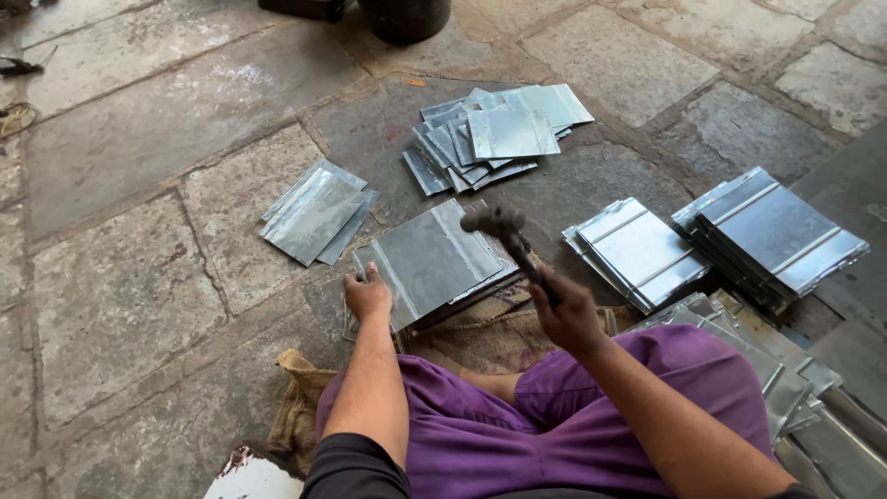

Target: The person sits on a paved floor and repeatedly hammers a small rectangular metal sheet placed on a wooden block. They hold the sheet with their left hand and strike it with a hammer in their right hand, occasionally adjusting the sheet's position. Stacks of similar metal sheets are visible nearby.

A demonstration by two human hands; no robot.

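The metal sheet point(434, 261) lies flat on the stone floor point(120, 296) just in front of the knees — grey, dull-shining, rectangular, with a raised fold running along its length and dark material under its near edge. We see the left hand point(368, 296) pressing on its near left corner, fingers curled over the edge. The right hand point(565, 319) is clenched round the handle of a hammer point(506, 233), whose head hangs just above the sheet's right part — a loose pile of similar sheets point(494, 134) lies beyond.
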